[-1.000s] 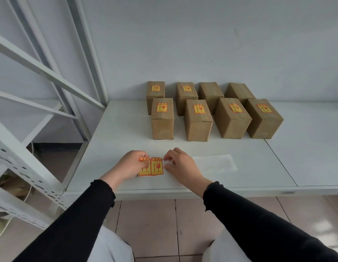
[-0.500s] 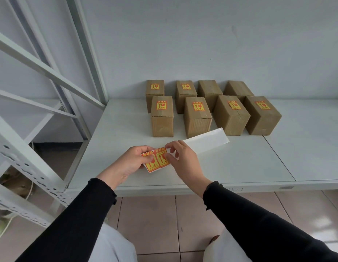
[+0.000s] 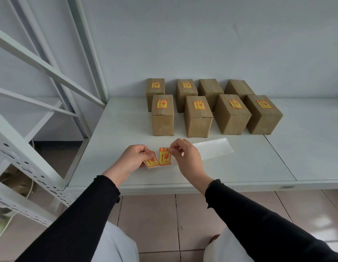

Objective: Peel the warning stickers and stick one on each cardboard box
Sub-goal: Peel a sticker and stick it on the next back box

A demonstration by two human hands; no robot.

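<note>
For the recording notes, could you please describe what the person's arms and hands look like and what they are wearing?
Both arms are covered by long black sleeves: the left sleeve and the right sleeve each end in a close-fitting cuff at the wrist. The left hand and right hand are bare, with no gloves; no rings, watch or markings are visible.

The left hand (image 3: 133, 160) covered the left part of the sticker (image 3: 150, 162) it held, and the right hand (image 3: 187, 159) hid the near end of the backing strip (image 3: 211, 149). Print on every sticker was too small to read. At twelve o'clock, the front row of boxes (image 3: 197, 116) masked the lower halves of the back row of boxes (image 3: 209, 87). At six o'clock the picture's edge cut off both sleeves (image 3: 85, 220). At nine o'clock the shelving frame (image 3: 22, 157) ran out of view.
</note>
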